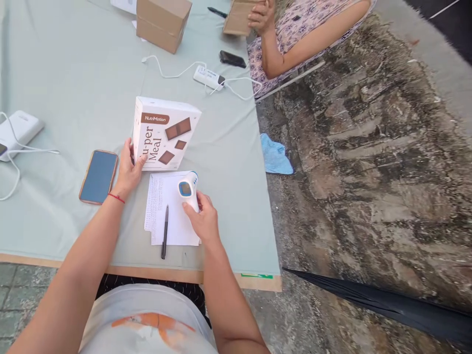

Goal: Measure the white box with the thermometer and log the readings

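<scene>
A white NutriMotion meal box (pixel 157 140) with brown chocolate pictures stands upright and slightly tilted. My left hand (pixel 130 169) grips its lower left side, thumb on the front face. In my right hand (pixel 203 216) is a white and blue infrared thermometer (pixel 189 189), held by its handle with the small screen facing me. Beneath the thermometer lie sheets of white paper (pixel 177 231), partly covered in writing. A black pen (pixel 164 231) rests across the paper. Left of my left wrist a smartphone (pixel 98 176) in a brown-edged case lies face up.
Cables trail from white power banks at left (pixel 24 129) and far right (pixel 208 77). A cardboard box (pixel 162 22) and a black object (pixel 232 59) are farther back. Another person's hand (pixel 262 17) holds a cardboard piece (pixel 237 19). A blue cloth (pixel 276 154) hangs past the table's right edge.
</scene>
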{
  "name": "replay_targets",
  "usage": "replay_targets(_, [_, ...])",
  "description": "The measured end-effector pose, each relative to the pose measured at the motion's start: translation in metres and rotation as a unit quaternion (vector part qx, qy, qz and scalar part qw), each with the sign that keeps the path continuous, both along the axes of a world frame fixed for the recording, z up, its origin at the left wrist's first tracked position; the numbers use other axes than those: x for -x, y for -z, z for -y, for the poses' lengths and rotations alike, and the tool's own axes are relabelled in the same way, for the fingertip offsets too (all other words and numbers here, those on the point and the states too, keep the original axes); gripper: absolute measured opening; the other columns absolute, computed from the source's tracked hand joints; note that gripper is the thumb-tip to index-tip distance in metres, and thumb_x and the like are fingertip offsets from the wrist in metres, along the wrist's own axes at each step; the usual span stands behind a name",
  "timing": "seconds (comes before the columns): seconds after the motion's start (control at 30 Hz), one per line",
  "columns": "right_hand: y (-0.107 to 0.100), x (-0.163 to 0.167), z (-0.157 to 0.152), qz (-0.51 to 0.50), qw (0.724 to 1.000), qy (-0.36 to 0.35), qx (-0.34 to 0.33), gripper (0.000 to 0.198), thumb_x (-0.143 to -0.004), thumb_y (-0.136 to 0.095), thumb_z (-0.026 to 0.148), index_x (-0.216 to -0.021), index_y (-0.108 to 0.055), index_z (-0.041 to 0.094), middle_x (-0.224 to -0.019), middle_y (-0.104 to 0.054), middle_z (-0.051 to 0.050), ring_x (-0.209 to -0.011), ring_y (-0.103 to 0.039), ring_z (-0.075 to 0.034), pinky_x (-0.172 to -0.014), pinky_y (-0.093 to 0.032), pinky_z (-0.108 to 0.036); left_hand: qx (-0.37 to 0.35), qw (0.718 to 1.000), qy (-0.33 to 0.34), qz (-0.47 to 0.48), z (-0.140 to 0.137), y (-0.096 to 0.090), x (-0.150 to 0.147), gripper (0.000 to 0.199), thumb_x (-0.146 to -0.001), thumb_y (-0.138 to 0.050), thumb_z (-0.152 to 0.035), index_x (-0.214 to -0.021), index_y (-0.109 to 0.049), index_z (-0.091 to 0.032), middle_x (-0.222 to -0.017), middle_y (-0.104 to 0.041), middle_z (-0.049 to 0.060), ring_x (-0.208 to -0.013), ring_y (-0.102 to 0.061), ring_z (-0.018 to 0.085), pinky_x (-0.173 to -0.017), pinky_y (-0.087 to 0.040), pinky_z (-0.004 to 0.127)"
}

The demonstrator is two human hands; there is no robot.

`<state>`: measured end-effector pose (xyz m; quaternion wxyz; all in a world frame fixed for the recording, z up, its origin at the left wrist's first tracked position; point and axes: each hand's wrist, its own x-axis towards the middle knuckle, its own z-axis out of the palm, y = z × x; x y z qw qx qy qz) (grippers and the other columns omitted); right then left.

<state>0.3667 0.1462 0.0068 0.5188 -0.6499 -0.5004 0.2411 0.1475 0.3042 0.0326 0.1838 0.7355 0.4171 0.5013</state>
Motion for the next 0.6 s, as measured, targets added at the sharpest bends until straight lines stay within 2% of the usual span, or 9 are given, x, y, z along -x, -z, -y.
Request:
replay_targets(0.1, [-0.028, 0.026, -0.011, -0.176, 0.978, -0.111, 0.002, 0.035, -0.078, -0.061, 0.050, -0.095, -0.068, 0.020, -0.086, -0.067, -0.004, -0.076, -0.059, -0.018, -0.068, -0.047, -0.032, 0.025, 0.998, -0.002, 0.049, 0.002, 0.002, -0.001, 0.077, -0.097, -0.036, -0.074, -0.153, -0.036, -0.022, -0.139, -0.054, 0.017, -0.131, -0.053, 0.031, -0.111, -0.044, 0.050])
replay_targets(0.2, [-0.040, 0.045, -0.024, -0.258, 0.957, -0.132, 0.011, 0.032, -0.076, -0.061, 0.051, -0.082, -0.066, 0.020, -0.070, -0.061, -0.001, -0.067, -0.053, -0.017, -0.062, -0.040, -0.030, 0.035, 0.999, -0.006, 0.023, 0.006, 0.002, -0.001, 0.074, -0.097, -0.032, -0.076, -0.146, -0.048, -0.023, -0.136, -0.057, 0.017, -0.130, -0.052, 0.033, -0.111, -0.042, 0.055])
replay_targets(0.37, [-0.036, 0.055, -0.040, -0.270, 0.957, -0.109, 0.013, 0.034, -0.072, -0.066, 0.054, -0.075, -0.060, 0.020, -0.064, -0.056, 0.001, -0.063, -0.048, -0.014, -0.062, -0.036, -0.029, 0.049, 0.998, -0.023, -0.012, 0.008, 0.000, -0.002, 0.073, -0.098, -0.030, -0.074, -0.144, -0.052, -0.022, -0.129, -0.061, 0.017, -0.123, -0.055, 0.033, -0.108, -0.044, 0.055])
replay_targets(0.6, [-0.029, 0.057, -0.042, -0.275, 0.955, -0.114, -0.004, 0.034, -0.078, -0.065, 0.055, -0.081, -0.057, 0.022, -0.067, -0.055, 0.002, -0.064, -0.049, -0.014, -0.061, -0.038, -0.029, 0.042, 0.999, -0.020, -0.016, 0.008, -0.001, -0.003, 0.070, -0.100, -0.032, -0.071, -0.145, -0.052, -0.022, -0.129, -0.062, 0.015, -0.121, -0.056, 0.032, -0.106, -0.045, 0.052])
